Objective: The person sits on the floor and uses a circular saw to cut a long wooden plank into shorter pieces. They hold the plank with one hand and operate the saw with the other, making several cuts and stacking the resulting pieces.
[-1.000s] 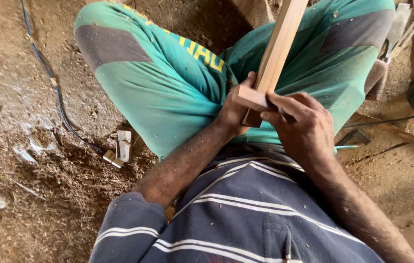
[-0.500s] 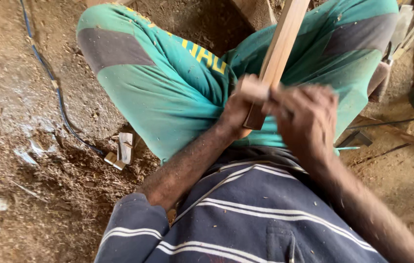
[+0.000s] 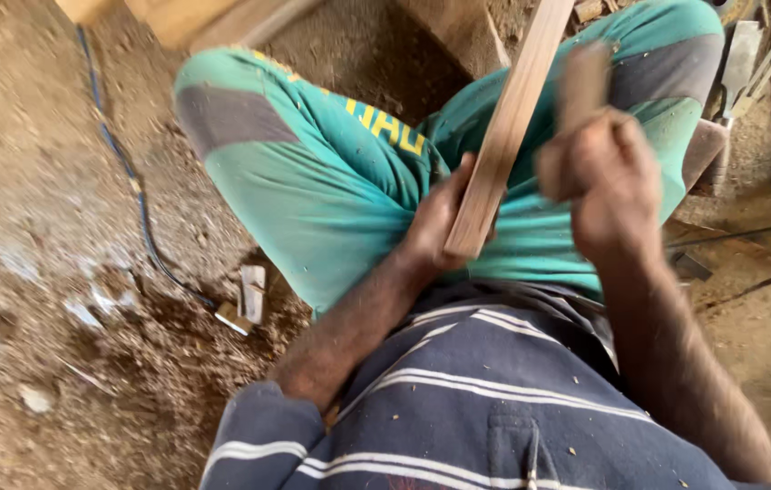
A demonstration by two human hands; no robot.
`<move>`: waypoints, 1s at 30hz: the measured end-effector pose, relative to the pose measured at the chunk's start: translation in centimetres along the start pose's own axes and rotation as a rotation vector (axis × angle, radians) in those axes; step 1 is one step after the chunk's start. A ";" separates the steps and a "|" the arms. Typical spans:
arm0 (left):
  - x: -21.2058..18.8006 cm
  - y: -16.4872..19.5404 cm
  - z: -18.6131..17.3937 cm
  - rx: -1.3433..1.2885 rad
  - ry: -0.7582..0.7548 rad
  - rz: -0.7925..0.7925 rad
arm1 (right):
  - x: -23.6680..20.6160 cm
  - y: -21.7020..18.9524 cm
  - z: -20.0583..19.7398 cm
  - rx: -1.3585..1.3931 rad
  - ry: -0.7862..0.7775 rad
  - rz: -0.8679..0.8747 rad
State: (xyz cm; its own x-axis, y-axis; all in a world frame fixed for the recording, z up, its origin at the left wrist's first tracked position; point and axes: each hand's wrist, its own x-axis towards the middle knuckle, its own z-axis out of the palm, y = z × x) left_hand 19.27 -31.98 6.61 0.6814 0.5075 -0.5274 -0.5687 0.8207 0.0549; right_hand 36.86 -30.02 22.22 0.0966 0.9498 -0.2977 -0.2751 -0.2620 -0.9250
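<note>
My left hand (image 3: 440,222) fingers grip the long tan wooden strip (image 3: 511,127), its top cut off. My right hand (image 3: 605,177) fingers clench a small blurred brown block (image 3: 582,83) beside it.

Sawdust-floored woodworking shop, timber offcuts (image 3: 177,18).

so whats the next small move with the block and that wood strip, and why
Probably bring the right hand back down so its small block meets the wood strip again. The block is lifted off and blurred, apart from the strip, while the left hand grips the strip's lower end against the lap, steady enough for another pass.
</note>
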 end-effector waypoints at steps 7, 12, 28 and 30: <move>-4.7 1.1 1.5 0.163 -0.286 -0.015 | 4.4 -1.5 -0.3 0.032 0.309 0.226; -6.9 3.8 10.6 0.846 -0.254 0.339 | 2.5 -7.5 1.0 -0.427 -0.126 -0.366; -13.2 9.0 17.7 2.361 0.213 0.384 | -0.8 -1.2 -4.2 -1.510 -0.374 -1.045; -11.0 8.8 16.2 2.259 0.249 -0.007 | -0.9 -0.2 -5.6 -1.467 -0.370 -0.951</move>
State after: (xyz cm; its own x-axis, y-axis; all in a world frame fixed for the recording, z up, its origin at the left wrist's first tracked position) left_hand 14.23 -26.16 26.64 0.5262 0.6194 -0.5826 0.8294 -0.2226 0.5124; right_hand 42.17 -31.72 21.39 -0.5567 0.7811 0.2829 0.7537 0.6181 -0.2233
